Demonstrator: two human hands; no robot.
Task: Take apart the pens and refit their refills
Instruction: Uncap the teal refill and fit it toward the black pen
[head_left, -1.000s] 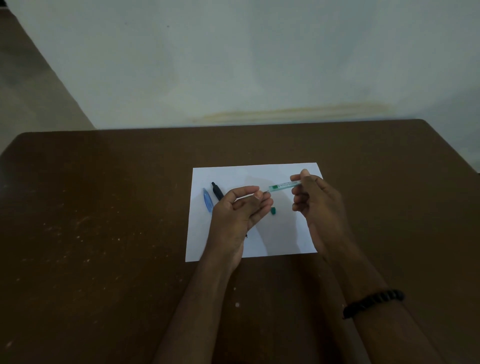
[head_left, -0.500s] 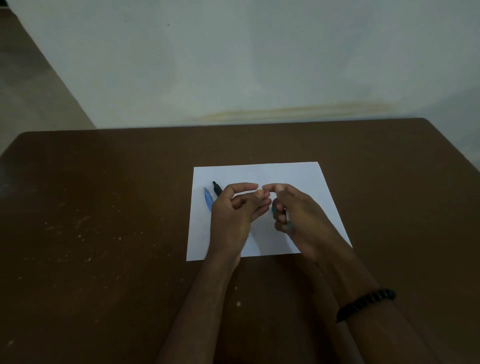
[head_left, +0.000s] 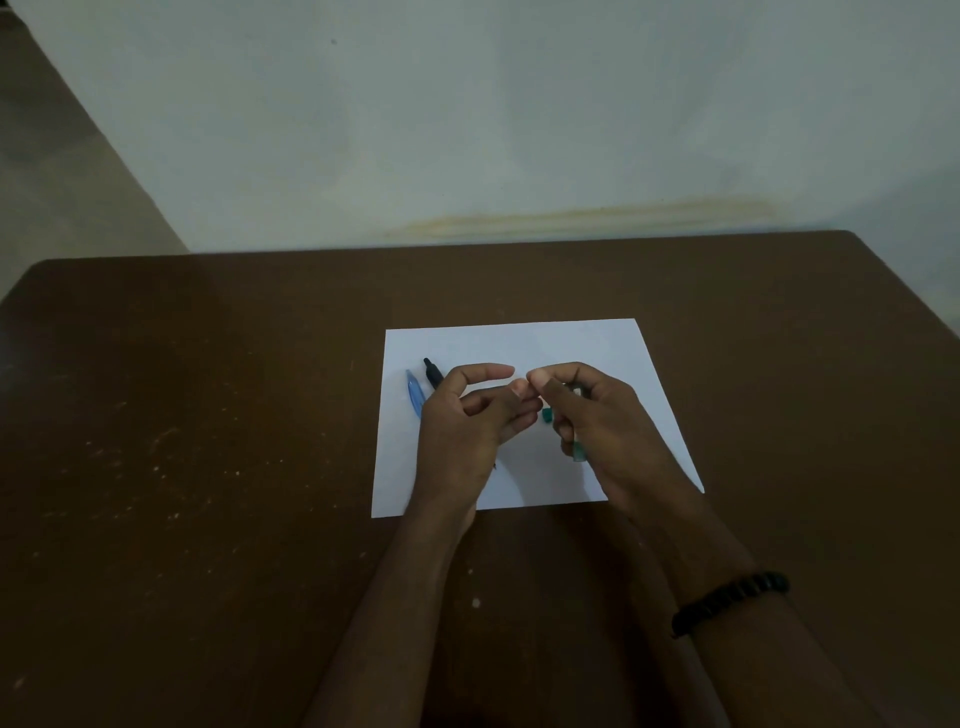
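Pens lie in parts; work sits mid-sheet, over the surface. Nearest: two forearms reach in, a dark bead bracelet on the right wrist. Right hand is curled round a teal pen barrel, whose lower end pokes out below the fingers; the barrel runs up inside the palm, mostly hidden. Thumb and forefinger tips of this hand meet the left hand's fingertips. Left hand: fingers curled, thumb arched over the top, tips pinching at something small where the hands touch. Too small and dim to name; possibly a refill end or tip piece. A thin dark sliver shows below the left palm, unclear.

Between the hands, a small teal piece lies on the white paper. Beyond the left hand, a black pen part and a clear blue piece lie side by side on the sheet, apart from both hands.

Judgement: step in hand is working a small part at the barrel's upper end, fitting or pulling, cannot tell which. Next move calls for steady alignment along the barrel axis and a firm pinch, barrel held from rotating.
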